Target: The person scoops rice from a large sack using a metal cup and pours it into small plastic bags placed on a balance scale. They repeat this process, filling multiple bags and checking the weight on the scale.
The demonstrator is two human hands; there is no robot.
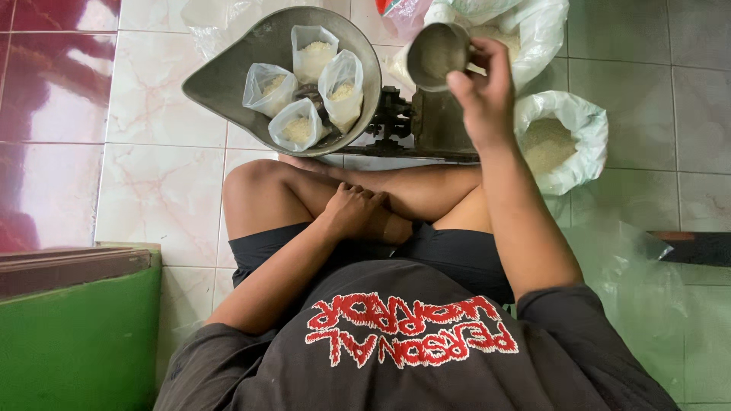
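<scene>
My right hand (pixel 483 91) is raised over the balance scale (pixel 415 122) and grips a small grey metal cup (pixel 436 55) by its side. The cup is tipped toward me and looks empty inside. Left of the cup, the scale's grey metal pan (pixel 221 76) holds several small clear plastic bags of white rice (pixel 314 52). My left hand (pixel 352 211) rests closed on my crossed legs and holds nothing. I sit cross-legged on the tiled floor behind the scale.
A white sack of rice (pixel 560 141) stands open to the right of the scale, and another white plastic bag (pixel 525 27) lies behind it. A green box (pixel 76 327) sits at my left. A crumpled clear plastic sheet (pixel 647 274) lies at my right.
</scene>
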